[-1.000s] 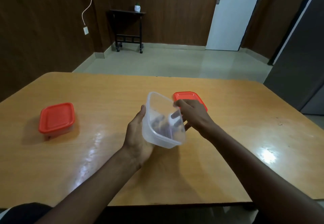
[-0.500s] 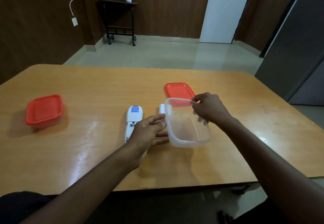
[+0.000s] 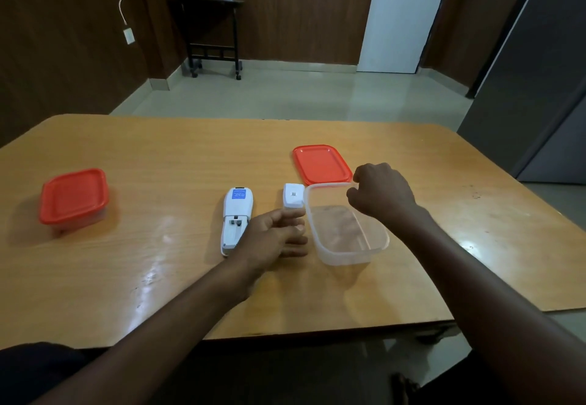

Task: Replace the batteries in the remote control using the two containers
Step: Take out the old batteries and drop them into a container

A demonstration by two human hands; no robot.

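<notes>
A white remote control (image 3: pixel 236 219) lies face down on the wooden table (image 3: pixel 158 157), its battery bay uncovered. Its white battery cover (image 3: pixel 293 195) lies to the right of it. My left hand (image 3: pixel 274 236) rests between the remote and a clear container (image 3: pixel 345 240), fingers spread, holding nothing. My right hand (image 3: pixel 380 194) pinches the far rim of that container, which sits on the table and looks empty. The container's red lid (image 3: pixel 321 163) lies just behind. A second container with a red lid on (image 3: pixel 73 197) stands at the far left.
The table's front edge runs just under my forearms. Beyond the table lie a tiled floor, a small dark side table (image 3: pixel 211 27) against the brown wall, a white door (image 3: pixel 404 15) and a grey cabinet (image 3: pixel 539 81) at right.
The clear container was tipped up in my hands, then moved right and came down onto the table. The remote and its cover now lie on the table. My left hand let go of the container.
</notes>
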